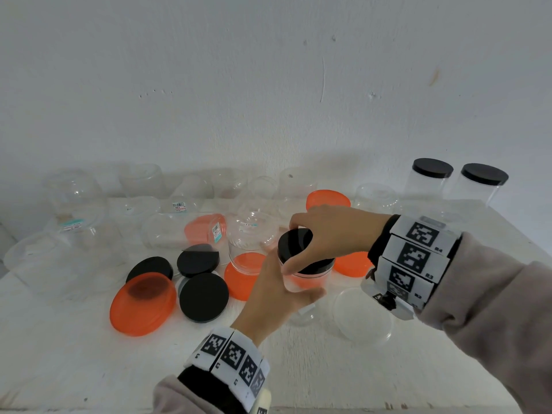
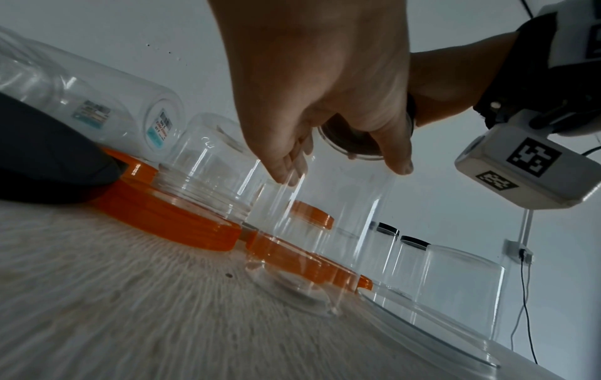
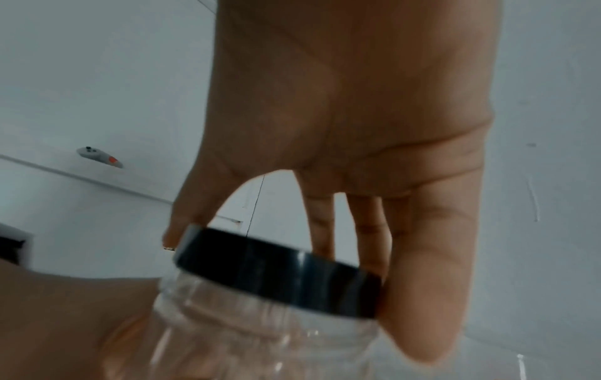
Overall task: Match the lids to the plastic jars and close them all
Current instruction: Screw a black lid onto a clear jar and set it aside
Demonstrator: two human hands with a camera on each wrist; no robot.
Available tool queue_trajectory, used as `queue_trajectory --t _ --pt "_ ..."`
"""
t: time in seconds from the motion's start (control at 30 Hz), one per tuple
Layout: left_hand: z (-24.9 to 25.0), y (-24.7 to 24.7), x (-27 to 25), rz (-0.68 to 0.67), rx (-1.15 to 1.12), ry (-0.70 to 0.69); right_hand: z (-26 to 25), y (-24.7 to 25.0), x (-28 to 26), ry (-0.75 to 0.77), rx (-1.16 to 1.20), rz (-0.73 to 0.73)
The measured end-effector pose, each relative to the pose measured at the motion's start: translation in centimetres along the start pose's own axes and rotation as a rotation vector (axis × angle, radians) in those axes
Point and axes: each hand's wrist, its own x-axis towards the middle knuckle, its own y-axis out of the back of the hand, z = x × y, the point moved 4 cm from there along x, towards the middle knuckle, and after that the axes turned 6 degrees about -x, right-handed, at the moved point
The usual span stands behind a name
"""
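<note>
**Third jar being capped, many left**

Our left hand [image 1: 277, 291] grips a clear jar [image 1: 304, 279] mid-bench [image 1: 74, 363]; our right hand [image 1: 331, 231] pinches the black lid [image 1: 294, 243] onto it. Two capped jars [image 1: 430, 180] stand far right; loose lids and open jars remain.

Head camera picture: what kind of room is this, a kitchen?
Probably not a kitchen; more likely a plain room set up for recording. A bare white wall, a rough white tabletop holding only empty clear plastic jars and loose lids, and coded marker bands on both wrists suggest it.
</note>
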Motion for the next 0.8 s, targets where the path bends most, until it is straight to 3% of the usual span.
queue_trajectory --t 0.13,0.4,0.8 --pt "-0.09 0.07 0.00 -0.014 -0.011 -0.004 -0.23 0.42 -0.20 0.040 0.046 -0.079" --pt "-0.14 0.11 0.02 -0.018 -0.005 0.011 -0.40 0.60 -0.09 0.110 0.031 -0.029" --pt "0.37 -0.16 -0.09 0.020 0.020 -0.002 -0.34 0.17 -0.41 0.059 -0.017 0.125"
